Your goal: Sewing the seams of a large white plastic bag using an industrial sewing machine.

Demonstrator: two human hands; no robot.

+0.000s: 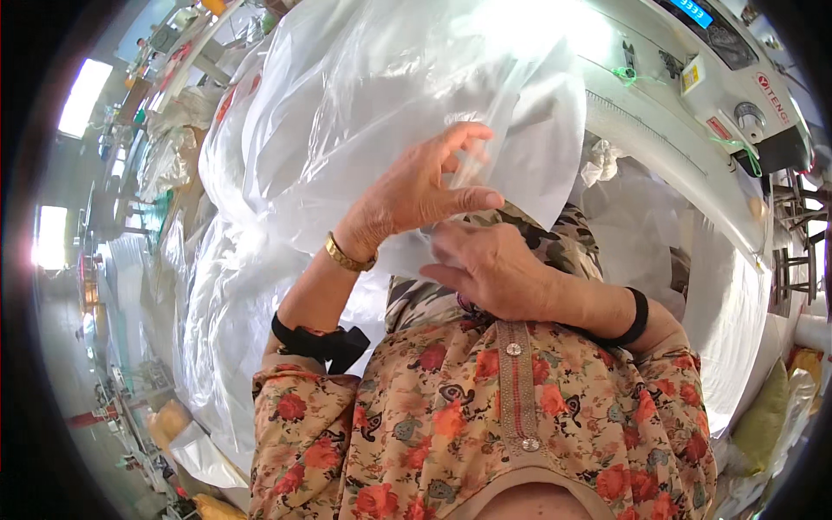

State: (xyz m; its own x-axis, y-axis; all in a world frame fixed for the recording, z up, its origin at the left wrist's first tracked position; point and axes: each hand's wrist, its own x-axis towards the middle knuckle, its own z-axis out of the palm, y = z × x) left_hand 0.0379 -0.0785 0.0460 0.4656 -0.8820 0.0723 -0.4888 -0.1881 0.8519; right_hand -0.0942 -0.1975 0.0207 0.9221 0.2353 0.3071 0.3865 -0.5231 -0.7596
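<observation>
A big heap of thin, translucent white sheeting (347, 113) spreads over the work surface and down over my lap. Against its near edge my left hand (425, 178) is raised, thumb and fingers curved apart with a gap between them; a gold-coloured watch or bracelet circles that wrist. Just below it and to the right is my right hand (494, 264), turned inward close to my waist. Its fingertips are smeared by motion beside a fold of the sheeting, so their grip does not show. Black bands sit on both forearms.
A white sewing machine (737, 104) with a lit display stands at the far right, its pale table edge (641, 130) marked with a ruler scale. Green thread (624, 74) lies near a small dark tool. More white material hangs below the table. A green cushion-like bundle (763, 420) sits lower right.
</observation>
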